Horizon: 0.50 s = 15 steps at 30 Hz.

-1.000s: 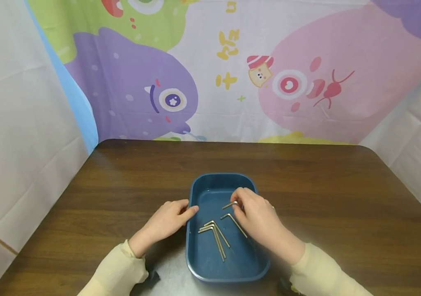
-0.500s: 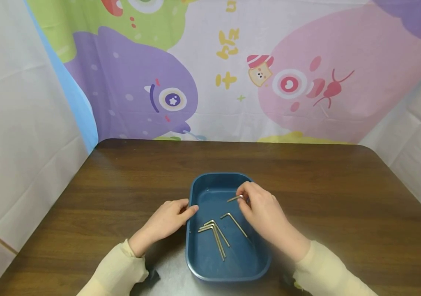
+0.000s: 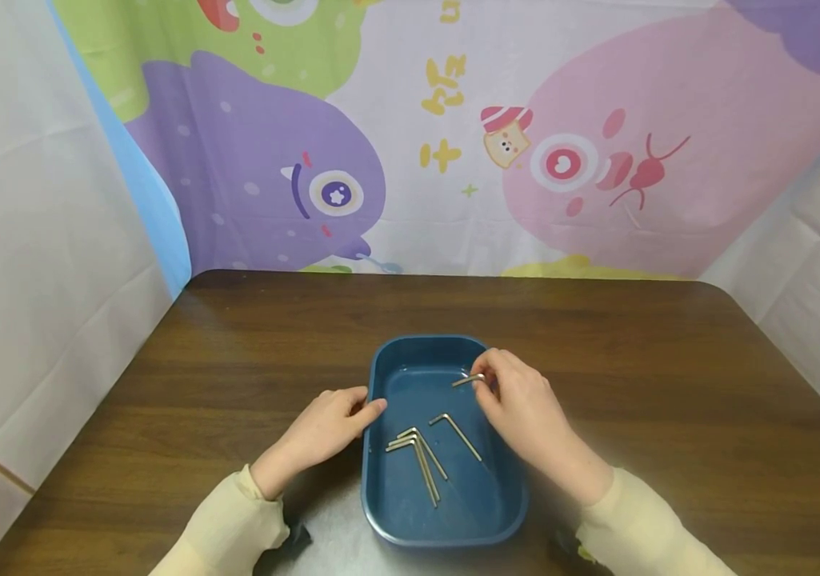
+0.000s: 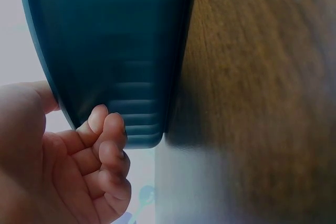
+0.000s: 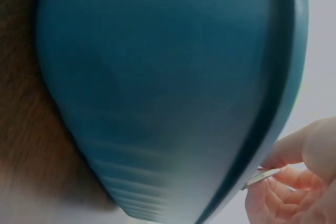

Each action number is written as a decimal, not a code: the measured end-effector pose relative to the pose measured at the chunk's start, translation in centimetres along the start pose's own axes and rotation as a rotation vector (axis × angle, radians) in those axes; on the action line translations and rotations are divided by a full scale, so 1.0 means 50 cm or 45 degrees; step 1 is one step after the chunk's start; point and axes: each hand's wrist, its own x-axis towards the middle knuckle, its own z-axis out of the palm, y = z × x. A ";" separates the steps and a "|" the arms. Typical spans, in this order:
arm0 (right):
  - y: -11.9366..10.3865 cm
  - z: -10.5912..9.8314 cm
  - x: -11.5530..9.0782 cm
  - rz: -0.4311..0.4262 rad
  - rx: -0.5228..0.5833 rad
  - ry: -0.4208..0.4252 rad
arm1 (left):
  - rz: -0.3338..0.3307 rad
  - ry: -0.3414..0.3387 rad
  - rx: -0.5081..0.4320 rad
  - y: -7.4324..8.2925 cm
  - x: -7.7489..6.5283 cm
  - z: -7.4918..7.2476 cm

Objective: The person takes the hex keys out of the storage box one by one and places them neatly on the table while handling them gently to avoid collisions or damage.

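hex key (image 3: pixel 467 380) pinched in right hand (image 3: pixel 525 408); four more keys (image 3: pixel 433 456) lie in blue tray (image 3: pixel 469 508), left hand (image 3: pixel 327 426) clasping it

A dark brown wood-grain worktop (image 3: pixel 129 416) with rounded far corners meets a printed cloth (image 3: pixel 417 228) showing a purple creature (image 3: pixel 258 152), a pink creature (image 3: pixel 597 80) and a toast slice (image 3: pixel 506 146) in a striped hat. White sheets (image 3: pixel 21 200) flank both sides.
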 end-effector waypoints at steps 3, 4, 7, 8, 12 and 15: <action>0.005 -0.004 0.001 0.023 0.004 0.014 | -0.002 -0.004 -0.005 0.000 0.000 -0.001; 0.006 -0.005 0.001 0.028 0.006 0.020 | -0.002 -0.004 -0.006 0.000 0.000 -0.001; 0.011 -0.007 0.002 0.046 0.010 0.032 | -0.005 -0.008 -0.014 0.001 0.000 -0.002; 0.012 -0.008 0.002 0.050 0.012 0.035 | -0.005 -0.009 -0.016 0.000 0.000 -0.002; 0.019 -0.010 0.001 0.059 0.015 0.047 | -0.006 -0.013 -0.018 0.001 -0.001 -0.003; 0.024 -0.011 0.000 0.058 0.012 0.069 | -0.004 -0.011 -0.012 0.001 -0.002 -0.002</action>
